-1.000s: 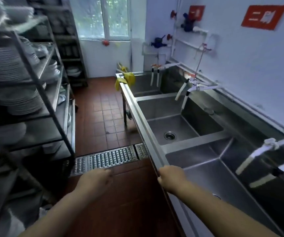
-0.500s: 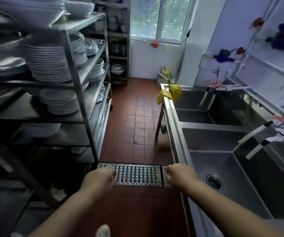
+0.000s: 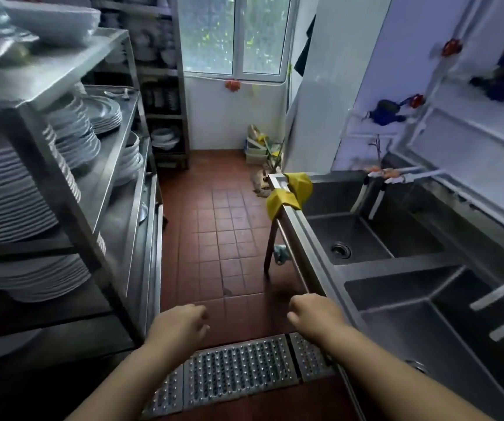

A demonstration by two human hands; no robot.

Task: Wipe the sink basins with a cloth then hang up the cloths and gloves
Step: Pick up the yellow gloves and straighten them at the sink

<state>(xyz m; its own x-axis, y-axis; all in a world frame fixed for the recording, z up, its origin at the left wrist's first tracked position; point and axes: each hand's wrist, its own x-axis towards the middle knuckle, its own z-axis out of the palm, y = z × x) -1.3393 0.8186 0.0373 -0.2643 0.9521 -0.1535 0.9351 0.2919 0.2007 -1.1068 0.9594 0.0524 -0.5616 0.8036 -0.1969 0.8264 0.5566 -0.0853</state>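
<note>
Both hands, left hand (image 3: 180,325) and right hand (image 3: 314,314), moved along the sink (image 3: 311,256), loosely curled, empty; yellow gloves (image 3: 293,192) already draped on its rim.

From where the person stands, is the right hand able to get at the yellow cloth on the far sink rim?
Probably not without walking forward. The right hand hangs empty by the near basin, while the yellow cloth drapes over the sink rim at the far basin. Nothing blocks the aisle between.
</note>
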